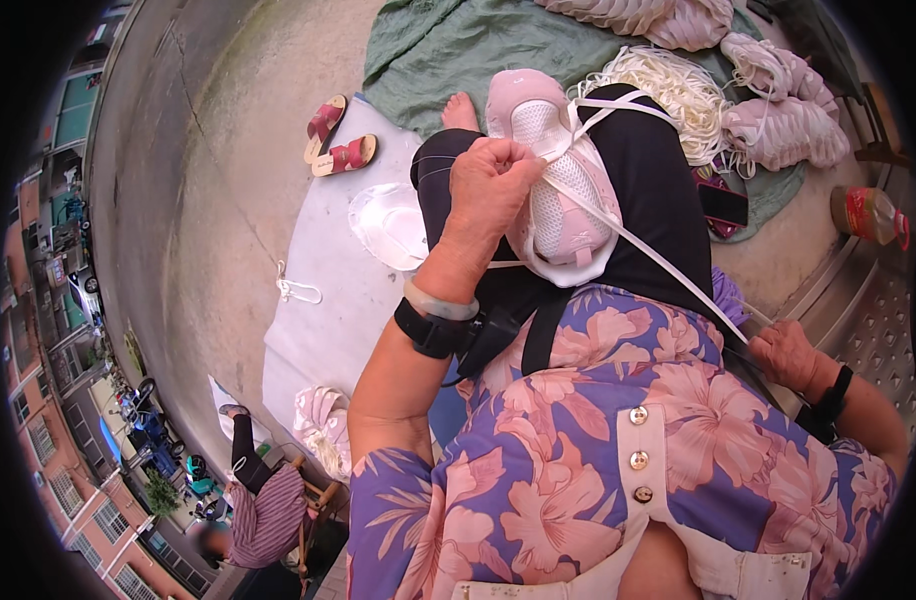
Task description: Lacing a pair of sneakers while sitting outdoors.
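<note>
On my lap lies a pale pink and white sneaker [563,215] with mesh panels. A flat white lace [638,243] crosses it and runs taut down to the right. My left hand [493,185] is closed over the shoe's left side, its thumb and fingertips pinching at the lace where it meets the upper. A thin wire-like line [436,158] sticks out leftward from this hand; its other end is hidden. Low at the right, beside my hip, my right hand [786,355] is closed around the far part of the lace, well apart from the shoe.
A heap of white laces [663,90] and several pink shoe uppers [788,130] lie on a green cloth [458,50]. A phone [723,205] and an oil bottle [863,215] are at right. Red sandals [346,155] and a white moulded piece [388,225] lie left. Another person [268,515] sits lower left.
</note>
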Available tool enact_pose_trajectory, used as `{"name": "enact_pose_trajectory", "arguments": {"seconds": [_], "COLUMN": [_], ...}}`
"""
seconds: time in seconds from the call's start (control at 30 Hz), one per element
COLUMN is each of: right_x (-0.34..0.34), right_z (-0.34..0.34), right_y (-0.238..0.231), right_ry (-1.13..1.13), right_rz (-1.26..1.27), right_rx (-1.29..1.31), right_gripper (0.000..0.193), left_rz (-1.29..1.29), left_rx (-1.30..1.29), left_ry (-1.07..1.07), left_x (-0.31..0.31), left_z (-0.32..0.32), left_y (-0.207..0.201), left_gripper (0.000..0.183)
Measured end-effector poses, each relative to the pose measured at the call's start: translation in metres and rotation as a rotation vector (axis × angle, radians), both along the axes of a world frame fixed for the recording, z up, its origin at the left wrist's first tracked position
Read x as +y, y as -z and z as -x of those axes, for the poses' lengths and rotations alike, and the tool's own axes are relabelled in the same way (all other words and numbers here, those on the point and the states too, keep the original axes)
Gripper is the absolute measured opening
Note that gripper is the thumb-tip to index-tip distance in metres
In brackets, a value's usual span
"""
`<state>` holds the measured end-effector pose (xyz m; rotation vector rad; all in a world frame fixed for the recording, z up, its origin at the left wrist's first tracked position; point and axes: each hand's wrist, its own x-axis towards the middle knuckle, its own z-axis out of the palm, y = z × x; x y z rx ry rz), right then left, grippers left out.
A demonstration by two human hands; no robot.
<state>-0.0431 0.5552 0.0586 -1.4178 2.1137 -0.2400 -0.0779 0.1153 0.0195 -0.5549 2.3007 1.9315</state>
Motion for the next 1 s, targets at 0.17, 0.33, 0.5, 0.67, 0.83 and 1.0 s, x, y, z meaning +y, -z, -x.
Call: {"name": "enact_pose_trajectory", "arguments": {"seconds": [0.17,0.33,0.5,0.67,0.83,1.0], "right_x": [0.000,0.003,0.011,0.027,0.004,-0.092], "right_z": [0.000,-0.004,-0.010,-0.031,-0.009,0.075], "right_y": [-0.003,-0.007,-0.015,-0.027,-0.020,-0.009], "right_ry": [-0.031,-0.126,-0.185,-0.181,-0.033,0.284], "right_rz": [0.014,-0.008,-0.022,-0.069,-0.085,0.348], "right_rx": [-0.019,-0.045,-0.134,-0.239,-0.283,0.168], "right_gripper": [0.016,0.018,0.019,0.018,0.011,0.016], "left_rz": [-0.145,-0.107,0.092,0.116,0.052,0.445], "left_rx": [-0.028,-0.036,-0.010,0.047,0.000,0.240], "left_ry": [0.004,0.038,0.013,-0.029,-0.075,-0.041], "left_x": [-0.003,-0.006,0.000,0.001,0.003,0.011], "left_z": [-0.001,0.002,0.003,0.002,0.003,0.000], "left_y": [-0.011,-0.007,-0.006,0.006,0.003,0.003], "left_gripper": [0.009,0.009,0.011,0.013,0.014,0.013]}}
